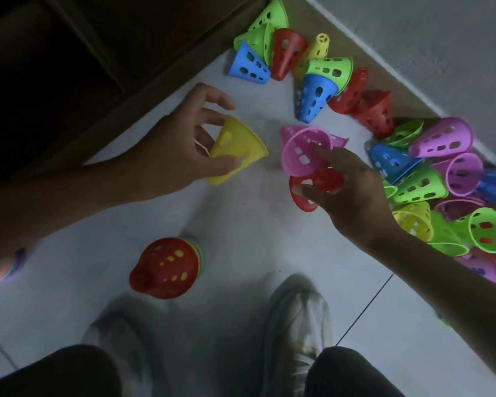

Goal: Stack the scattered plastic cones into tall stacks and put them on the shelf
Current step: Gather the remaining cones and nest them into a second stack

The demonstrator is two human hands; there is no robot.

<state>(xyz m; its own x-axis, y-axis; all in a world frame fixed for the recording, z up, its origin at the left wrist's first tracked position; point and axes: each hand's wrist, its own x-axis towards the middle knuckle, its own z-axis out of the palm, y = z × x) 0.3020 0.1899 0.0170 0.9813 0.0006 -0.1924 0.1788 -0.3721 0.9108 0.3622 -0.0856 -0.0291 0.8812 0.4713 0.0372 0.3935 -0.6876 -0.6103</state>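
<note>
My left hand (189, 141) grips a yellow cone (238, 147) by its narrow end, its wide mouth facing right. My right hand (347, 187) holds a pink cone (301, 153) between its fingers and a red cone (318, 184) under the thumb. Another pink cone (340, 140) lies just behind them on the floor. A stack of cones topped by a red one (166, 267) stands on the white floor near my feet. Several loose cones lie along the wall, such as a blue one (312, 98) and a purple one (441, 137).
Dark wooden furniture (69, 67) fills the upper left. A second multicoloured stack (3, 267) shows at the left edge. A brown skirting strip (355, 47) and grey wall (427, 38) run diagonally at the upper right. My two shoes (295, 319) stand below.
</note>
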